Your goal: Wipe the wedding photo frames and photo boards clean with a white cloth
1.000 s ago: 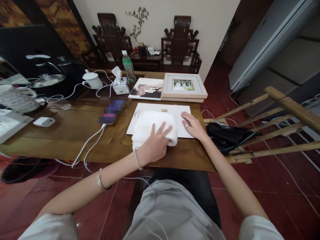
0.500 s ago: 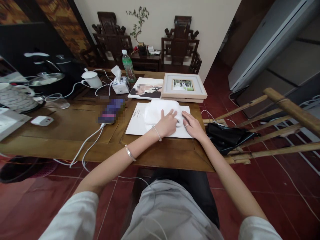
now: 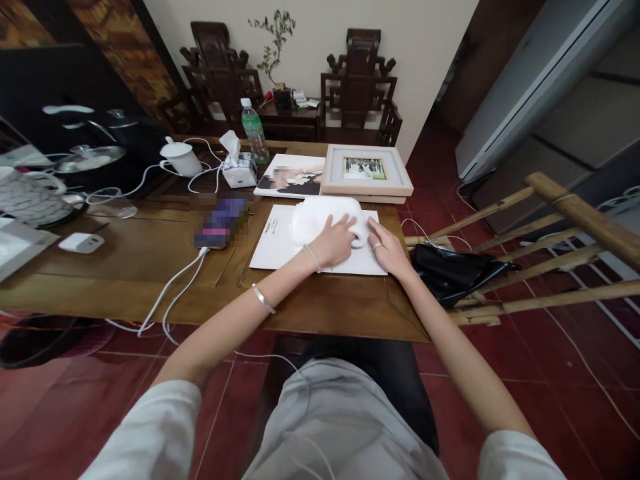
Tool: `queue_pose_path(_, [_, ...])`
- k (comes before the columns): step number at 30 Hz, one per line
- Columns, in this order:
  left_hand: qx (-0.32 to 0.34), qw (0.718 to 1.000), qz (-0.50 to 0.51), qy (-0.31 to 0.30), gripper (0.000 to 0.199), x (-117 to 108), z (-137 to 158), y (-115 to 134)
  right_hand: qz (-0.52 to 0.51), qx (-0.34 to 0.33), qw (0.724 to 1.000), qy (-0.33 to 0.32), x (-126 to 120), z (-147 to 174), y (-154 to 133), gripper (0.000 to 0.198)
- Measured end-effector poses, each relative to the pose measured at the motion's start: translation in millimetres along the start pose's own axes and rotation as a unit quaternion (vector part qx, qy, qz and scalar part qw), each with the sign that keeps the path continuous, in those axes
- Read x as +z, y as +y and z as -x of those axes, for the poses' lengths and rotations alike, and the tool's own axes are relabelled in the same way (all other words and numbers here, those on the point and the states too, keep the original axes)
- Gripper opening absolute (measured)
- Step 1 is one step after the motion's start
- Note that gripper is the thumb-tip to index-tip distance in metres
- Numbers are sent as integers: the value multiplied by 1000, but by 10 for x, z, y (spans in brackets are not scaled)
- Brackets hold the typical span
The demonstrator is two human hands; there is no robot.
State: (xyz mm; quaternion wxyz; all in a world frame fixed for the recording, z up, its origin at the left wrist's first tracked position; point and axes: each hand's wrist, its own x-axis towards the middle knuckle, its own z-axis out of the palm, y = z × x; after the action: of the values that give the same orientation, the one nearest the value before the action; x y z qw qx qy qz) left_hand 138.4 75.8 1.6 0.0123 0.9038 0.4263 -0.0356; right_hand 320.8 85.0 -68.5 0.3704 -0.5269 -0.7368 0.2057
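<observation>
A white board [image 3: 275, 245] lies flat on the wooden table [image 3: 150, 260], face down in front of me. A bunched white cloth [image 3: 320, 217] rests on its far half. My left hand [image 3: 334, 243] presses flat on the cloth's near edge, fingers spread. My right hand [image 3: 387, 250], with a ring on one finger, lies flat on the board's right edge, next to the cloth.
Behind the board lie a framed photo [image 3: 367, 172] and an unframed print [image 3: 289, 177]. A phone on a white cable [image 3: 220, 222], a tissue box [image 3: 239, 170], a green bottle [image 3: 253, 132] and a white cup [image 3: 181, 159] stand to the left. A black bag [image 3: 457, 270] and bamboo chair [image 3: 555, 260] are at my right.
My left hand has pushed the cloth from the board's near edge to its far half. The right hand has stayed on the board's right edge.
</observation>
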Motion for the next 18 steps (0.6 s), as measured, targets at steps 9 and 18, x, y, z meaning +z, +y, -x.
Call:
queue_pose_path(9, [156,986,13,50,32,-13,429,558,-109,18,991,70,-41,-4,-14,59])
queue_pose_path(18, [-12,1000,18,18,32,-208,352,190,44,-51,998,-13,24,9,-8,41])
